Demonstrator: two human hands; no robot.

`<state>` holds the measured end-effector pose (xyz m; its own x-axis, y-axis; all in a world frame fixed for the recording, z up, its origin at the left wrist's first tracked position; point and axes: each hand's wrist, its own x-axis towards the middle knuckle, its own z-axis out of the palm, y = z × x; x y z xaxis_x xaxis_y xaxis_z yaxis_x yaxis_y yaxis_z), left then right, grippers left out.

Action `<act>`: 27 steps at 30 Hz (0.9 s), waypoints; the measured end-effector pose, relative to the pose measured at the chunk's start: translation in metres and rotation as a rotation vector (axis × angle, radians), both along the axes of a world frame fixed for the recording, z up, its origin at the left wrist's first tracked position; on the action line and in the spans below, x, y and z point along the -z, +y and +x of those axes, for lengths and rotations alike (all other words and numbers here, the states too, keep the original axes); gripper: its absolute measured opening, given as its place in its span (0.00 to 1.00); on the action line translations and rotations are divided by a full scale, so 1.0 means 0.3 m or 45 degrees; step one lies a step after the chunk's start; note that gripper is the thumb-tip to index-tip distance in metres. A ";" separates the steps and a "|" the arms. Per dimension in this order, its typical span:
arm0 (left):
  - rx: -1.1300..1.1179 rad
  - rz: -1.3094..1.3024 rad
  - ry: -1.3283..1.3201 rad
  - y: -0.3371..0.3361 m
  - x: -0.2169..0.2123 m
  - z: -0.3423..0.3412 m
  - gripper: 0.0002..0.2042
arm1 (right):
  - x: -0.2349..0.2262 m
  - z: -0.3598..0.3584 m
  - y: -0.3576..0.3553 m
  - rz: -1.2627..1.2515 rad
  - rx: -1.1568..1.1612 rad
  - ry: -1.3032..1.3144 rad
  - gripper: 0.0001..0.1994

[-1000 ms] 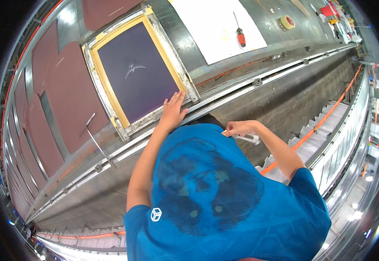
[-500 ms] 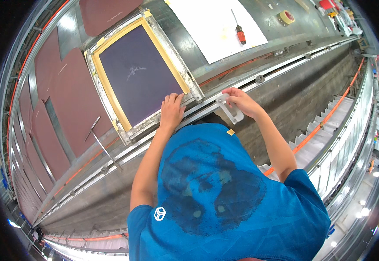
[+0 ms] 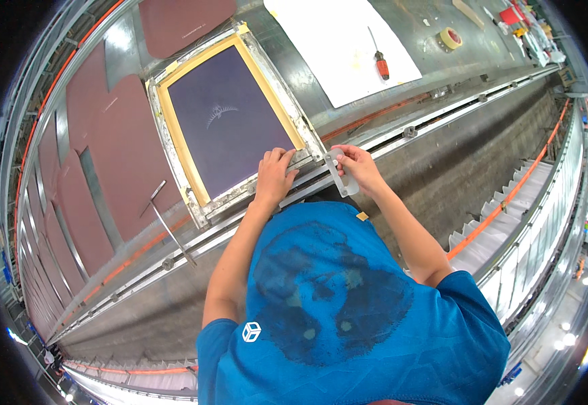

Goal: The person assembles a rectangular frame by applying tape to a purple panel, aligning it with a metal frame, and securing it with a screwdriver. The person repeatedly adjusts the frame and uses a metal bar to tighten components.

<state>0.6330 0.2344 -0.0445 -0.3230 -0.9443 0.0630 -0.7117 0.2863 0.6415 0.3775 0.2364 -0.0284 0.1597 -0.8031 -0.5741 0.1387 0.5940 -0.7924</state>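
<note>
My left hand [image 3: 275,175] rests on the near rail of a screen-printing frame [image 3: 315,143], close to its right corner, fingers laid over the edge. Yellow tape [image 3: 267,84] lines the inside of this worn, white-stained frame around a dark purple mesh [image 3: 230,125]. A pale leafy design shows on the mesh. Just right of that corner, my right hand [image 3: 360,169] pinches a translucent plastic piece [image 3: 350,187] shaped like a slotted handle. The piece hangs over the table's near edge; its exact kind is unclear.
Brown cut panels [image 3: 132,162] lie to the left, with a metal T-shaped rod [image 3: 169,226] near them. Farther right are a white sheet [image 3: 334,47], a red-handled screwdriver [image 3: 382,67] and a tape roll [image 3: 450,38]. A metal rail [image 3: 436,121] borders the table's near side.
My right hand has moved left with the plastic piece, closer to the frame's corner, and the piece has turned steeper. My left hand stays on the near rail. The whole view has shifted slightly.
</note>
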 end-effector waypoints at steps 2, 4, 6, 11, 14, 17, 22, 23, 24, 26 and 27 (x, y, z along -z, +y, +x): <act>-0.007 -0.014 0.010 0.000 0.002 0.002 0.27 | -0.014 0.015 -0.002 -0.017 -0.007 0.073 0.17; -0.003 -0.029 0.013 0.003 0.011 0.006 0.27 | -0.041 0.032 -0.010 -0.027 -0.060 0.164 0.17; 0.012 -0.037 0.026 0.003 0.005 0.006 0.26 | -0.026 0.035 -0.014 -0.053 -0.021 0.122 0.17; 0.044 -0.025 -0.015 -0.002 -0.009 0.010 0.26 | -0.036 0.073 -0.005 -0.317 0.031 0.246 0.17; 0.064 -0.017 -0.014 -0.008 -0.019 0.013 0.26 | -0.033 0.093 0.012 -0.374 0.082 0.287 0.17; 0.089 -0.016 0.000 -0.012 -0.025 0.026 0.26 | -0.066 0.103 -0.067 -0.138 0.084 0.018 0.16; 0.091 -0.051 -0.012 -0.013 -0.055 0.028 0.26 | -0.089 0.106 -0.175 -0.314 -0.143 0.163 0.15; 0.096 -0.038 0.001 -0.019 -0.058 0.025 0.26 | -0.082 0.103 -0.180 -0.367 -0.133 0.181 0.16; 0.100 -0.025 0.013 -0.023 -0.062 0.029 0.26 | -0.049 0.109 -0.182 -0.421 -0.170 0.204 0.15; 0.106 -0.010 0.028 -0.023 -0.072 0.028 0.26 | -0.055 0.104 -0.216 -0.358 -0.125 0.089 0.16; 0.108 -0.007 0.030 -0.018 -0.081 0.024 0.26 | -0.075 0.115 -0.237 -0.325 -0.106 0.025 0.16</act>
